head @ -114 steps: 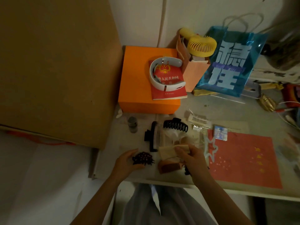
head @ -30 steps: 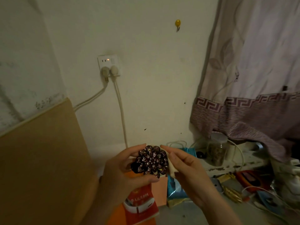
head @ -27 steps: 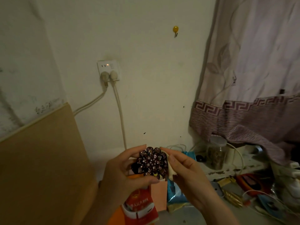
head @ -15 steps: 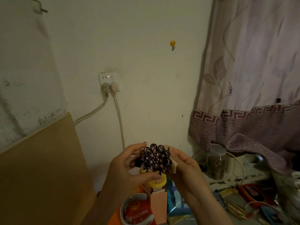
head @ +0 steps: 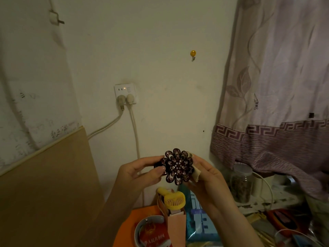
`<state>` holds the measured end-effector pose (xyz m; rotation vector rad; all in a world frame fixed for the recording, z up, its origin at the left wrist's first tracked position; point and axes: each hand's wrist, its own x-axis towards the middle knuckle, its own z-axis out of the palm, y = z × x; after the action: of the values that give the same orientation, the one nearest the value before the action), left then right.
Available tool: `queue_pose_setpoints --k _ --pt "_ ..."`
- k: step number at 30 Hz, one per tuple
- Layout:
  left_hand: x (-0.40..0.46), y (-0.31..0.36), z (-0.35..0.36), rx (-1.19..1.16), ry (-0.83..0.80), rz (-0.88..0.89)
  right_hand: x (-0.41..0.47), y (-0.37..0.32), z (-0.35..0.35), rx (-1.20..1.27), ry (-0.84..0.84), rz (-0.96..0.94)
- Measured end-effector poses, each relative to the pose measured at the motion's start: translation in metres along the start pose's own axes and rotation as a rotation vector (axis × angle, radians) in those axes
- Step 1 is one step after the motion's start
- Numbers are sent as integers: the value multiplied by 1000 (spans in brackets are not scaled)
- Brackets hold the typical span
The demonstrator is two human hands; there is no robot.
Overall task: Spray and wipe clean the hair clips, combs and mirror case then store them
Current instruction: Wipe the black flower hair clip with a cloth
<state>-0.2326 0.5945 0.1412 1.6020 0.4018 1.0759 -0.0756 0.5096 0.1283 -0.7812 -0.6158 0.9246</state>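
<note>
Behind the raised hands, a pale wall (head: 160, 41) fills most of the view, with a patterned curtain (head: 277, 86) hanging at right and a brown board (head: 44, 189) leaning at left. Lower down sit an orange box (head: 128, 227), a blue bag (head: 199, 223), a jar (head: 241, 184) and a yellow fan (head: 173, 199). The left hand (head: 140, 175) pinches a jewelled flower clip (head: 177, 166) in front of the wall, grip on its side. The right hand (head: 204, 177) presses a cloth (head: 195, 171) against the clip's other edge, fingers curled round it.
</note>
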Motion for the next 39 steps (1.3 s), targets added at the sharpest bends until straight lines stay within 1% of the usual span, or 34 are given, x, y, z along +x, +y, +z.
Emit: queue_pose_setpoints --k 4,6,8,11,14,17,20,23,27,29,30,33,35,39 --pt "-1 6 1 -17 12 20 0 -6 -3 -9 52 -49" --pt "0 9 0 -26 28 36 -1 -12 -6 -70 94 -116" --pt "1 12 0 -26 58 52 -1 -19 -11 -197 127 -229" --pt "4 15 2 -15 91 73 -3 -31 -9 -384 134 -462" --pt "7 16 8 2 104 89 -5 -37 1 -613 74 -682" --pt "9 15 16 12 124 102 -7 -31 15 -844 -30 -820" --pt "10 16 20 -52 144 97 -6 -18 25 -1075 -103 -957" --pt "9 17 20 -111 131 77 -2 -13 25 -1151 -105 -1020" --pt "9 19 19 -134 135 78 2 -12 20 -1165 -64 -1127" --pt "10 20 17 -147 147 76 5 -13 14 -1137 -22 -1130" --pt "10 20 16 -149 151 76 6 -13 10 -1116 1 -1098" --pt "11 20 9 -119 124 72 8 -17 -2 -1032 17 -889" --pt "12 20 7 -54 98 94 7 -21 -6 -914 6 -769" --pt "10 17 7 147 54 200 11 -27 -7 -670 -18 -657"
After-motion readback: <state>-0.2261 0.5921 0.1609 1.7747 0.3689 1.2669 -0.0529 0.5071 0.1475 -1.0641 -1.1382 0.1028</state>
